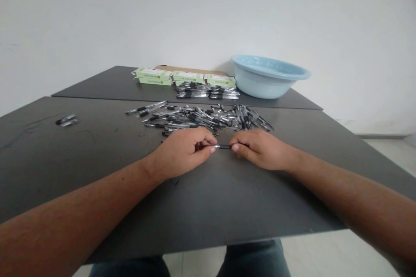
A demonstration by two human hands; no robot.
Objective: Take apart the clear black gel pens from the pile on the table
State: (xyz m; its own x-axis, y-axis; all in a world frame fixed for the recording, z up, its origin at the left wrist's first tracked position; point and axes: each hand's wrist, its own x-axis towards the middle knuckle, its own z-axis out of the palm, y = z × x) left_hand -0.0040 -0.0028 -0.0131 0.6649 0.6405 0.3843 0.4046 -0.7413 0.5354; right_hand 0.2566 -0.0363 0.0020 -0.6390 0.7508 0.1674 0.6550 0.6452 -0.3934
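Thumbs and fingertips pinched nearly together, a left hand (186, 150) and right hand (264, 149) hold a pen (224, 147) between them before a pen pile (198, 117), its slim barrel seemingly light, stiff and best held by the black section.

A workroom was indicated by a dark table (208, 207) beneath the left hand (182, 151) and right hand (260, 149), pens (199, 117) heaped just beyond, and, farther off, green cartons (154, 76), a blue basin (263, 83) and a white wall (195, 17).

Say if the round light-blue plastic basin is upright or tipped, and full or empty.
Upright: the basin sits base down, rim up. Full or empty, cannot tell: its inner floor is hidden.
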